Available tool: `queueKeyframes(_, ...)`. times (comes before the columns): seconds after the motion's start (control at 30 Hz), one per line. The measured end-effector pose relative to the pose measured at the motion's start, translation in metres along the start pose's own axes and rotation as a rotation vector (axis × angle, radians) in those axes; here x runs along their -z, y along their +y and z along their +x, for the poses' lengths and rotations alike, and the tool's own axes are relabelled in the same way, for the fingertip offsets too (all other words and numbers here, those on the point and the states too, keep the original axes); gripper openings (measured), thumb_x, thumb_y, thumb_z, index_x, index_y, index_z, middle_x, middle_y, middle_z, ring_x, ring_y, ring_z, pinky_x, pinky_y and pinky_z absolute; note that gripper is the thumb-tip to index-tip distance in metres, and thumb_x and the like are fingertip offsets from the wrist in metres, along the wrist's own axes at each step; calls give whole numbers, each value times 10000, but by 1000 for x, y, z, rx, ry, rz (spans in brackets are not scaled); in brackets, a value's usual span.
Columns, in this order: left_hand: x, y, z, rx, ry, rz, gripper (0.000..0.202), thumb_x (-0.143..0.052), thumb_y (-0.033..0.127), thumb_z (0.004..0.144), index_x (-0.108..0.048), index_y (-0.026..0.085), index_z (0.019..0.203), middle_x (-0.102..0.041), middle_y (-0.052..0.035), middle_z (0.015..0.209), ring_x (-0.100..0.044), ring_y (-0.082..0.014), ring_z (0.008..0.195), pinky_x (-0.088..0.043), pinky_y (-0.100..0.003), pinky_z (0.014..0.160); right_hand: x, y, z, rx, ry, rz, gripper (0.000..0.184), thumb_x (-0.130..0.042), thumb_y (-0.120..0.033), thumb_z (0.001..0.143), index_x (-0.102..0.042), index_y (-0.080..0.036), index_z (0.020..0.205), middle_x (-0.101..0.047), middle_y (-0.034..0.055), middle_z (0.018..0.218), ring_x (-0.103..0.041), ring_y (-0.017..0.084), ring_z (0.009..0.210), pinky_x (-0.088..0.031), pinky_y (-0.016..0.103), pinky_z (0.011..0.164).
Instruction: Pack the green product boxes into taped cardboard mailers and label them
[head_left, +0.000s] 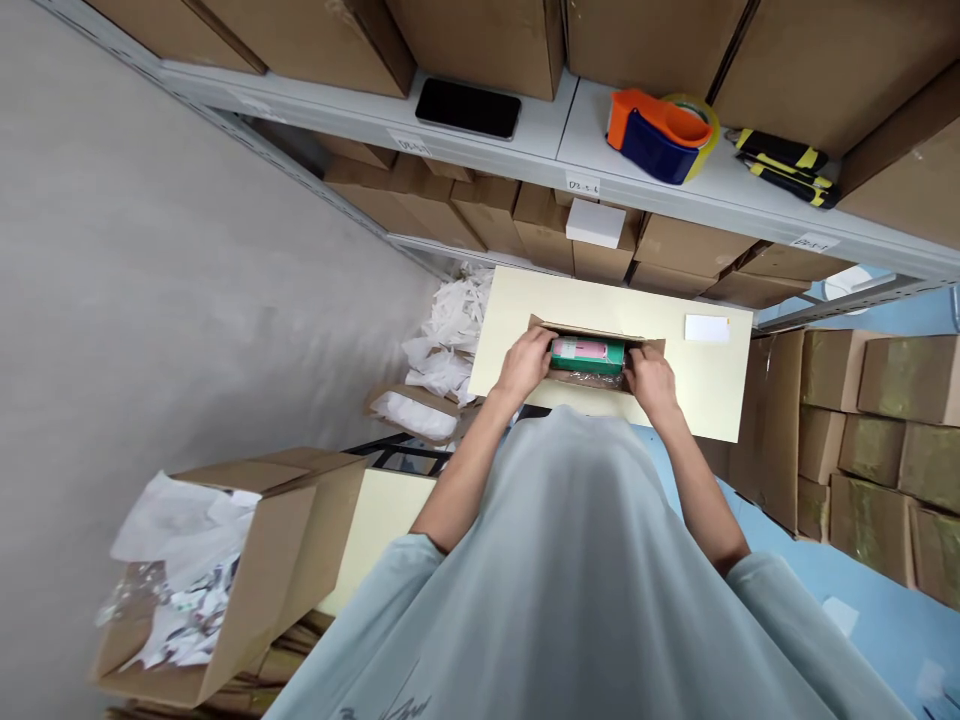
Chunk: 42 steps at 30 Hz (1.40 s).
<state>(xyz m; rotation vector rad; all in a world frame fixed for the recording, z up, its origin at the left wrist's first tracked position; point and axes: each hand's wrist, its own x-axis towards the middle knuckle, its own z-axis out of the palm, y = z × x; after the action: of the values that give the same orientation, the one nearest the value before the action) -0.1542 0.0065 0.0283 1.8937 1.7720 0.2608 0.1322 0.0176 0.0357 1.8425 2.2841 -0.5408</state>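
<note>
An open cardboard carton point(606, 329) lies on the pale yellow tabletop point(517, 300) in front of me. Inside it is a green box point(586, 364) with a pink panel on top, and clear plastic wrap point(596, 380) shows along the near side. My left hand point(527, 362) is closed at the left end of the green box, fingertips dipping into the carton. At the opposite end my right hand point(651, 378) is closed too, its fingers bent over the carton's edge against the box. The fingertips of both hands are partly hidden.
A white card point(706, 328) lies right on the table. Above, a shelf holds a phone point(468, 108), an orange and blue tape dispenser point(660, 135) and cutters point(787, 165). Crumpled white paper point(457, 310) is heaped left; stacked cartons point(877, 430) stand right. A waste-filled carton point(285, 530) sits lower left.
</note>
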Motion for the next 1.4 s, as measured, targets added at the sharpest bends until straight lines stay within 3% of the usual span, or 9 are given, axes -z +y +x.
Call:
queueKeyframes(0.1,6,-10,-22,154,249,-1,411,-666,247,1046,-695,183,1451,-726,-182,1434,-716,-358,1335,-586,-463,1149,-4,25,-24,-140,255,149,305,-607,-342,1103,-688,-148,1324,-735,209,1278,-681,348,1185,-567,427,961)
queueKeyframes(0.17,4,-15,-27,254,290,-14,311,-731,308,1019,-760,192,1307,-779,-174,1319,-753,-367,1230,-602,-466,1083,-8,36,-34,-241,331,225,329,-622,-435,1090,-698,-160,1255,-746,184,1175,-688,345,1089,-548,409,860)
queueKeyframes(0.27,0,-16,-24,309,236,-60,101,-729,307,1011,-802,237,1002,-841,-121,1095,-789,-339,1068,-610,-439,1003,-10,36,-40,-297,279,282,268,-605,-431,1079,-725,-192,1071,-764,136,1053,-697,302,935,-488,365,781)
queueKeyframes(0.4,2,-12,-29,336,237,-104,153,-711,275,1003,-792,244,876,-853,-113,1055,-795,-319,1019,-604,-410,938,-6,19,-39,-293,216,275,260,-570,-369,1093,-748,-193,1024,-799,128,1052,-726,278,902,-453,340,777)
queueKeyframes(0.6,10,-40,-109,464,341,-176,137,-696,245,984,-800,234,895,-858,-106,1063,-807,-311,1031,-611,-397,941,-11,-25,-41,-147,192,233,296,-569,-384,1080,-775,-182,1016,-827,143,1042,-732,282,860,-436,340,748)
queueKeyframes(0.83,7,-104,-285,781,544,-308,130,-718,306,956,-788,243,866,-857,-72,985,-784,-262,866,-608,-370,880,-47,-146,-58,246,77,181,339,-530,-446,1086,-753,-201,1011,-832,134,1046,-738,279,869,-471,348,760)
queueKeyframes(1.13,-26,-145,-507,1159,837,-454,127,-733,308,949,-765,239,847,-821,-43,946,-739,-219,785,-569,-347,832,-116,-320,-114,698,-58,31,383,-504,-446,1110,-771,-179,1047,-835,162,1050,-757,302,922,-511,368,814)
queueKeyframes(1.27,-41,-152,-579,1262,926,-464,142,-723,296,973,-757,228,853,-802,-48,937,-724,-214,774,-547,-344,809,-147,-394,-147,855,-73,-2,404,-473,-435,1125,-767,-169,1044,-821,171,1050,-747,299,939,-519,369,832)
queueKeyframes(1.4,-49,-160,-618,1328,998,-468,157,-697,304,999,-748,227,871,-798,-60,974,-731,-219,803,-543,-342,811,-163,-456,-174,955,-117,-56,357,-476,-407,1139,-740,-179,1063,-802,161,1073,-738,296,963,-512,365,848)
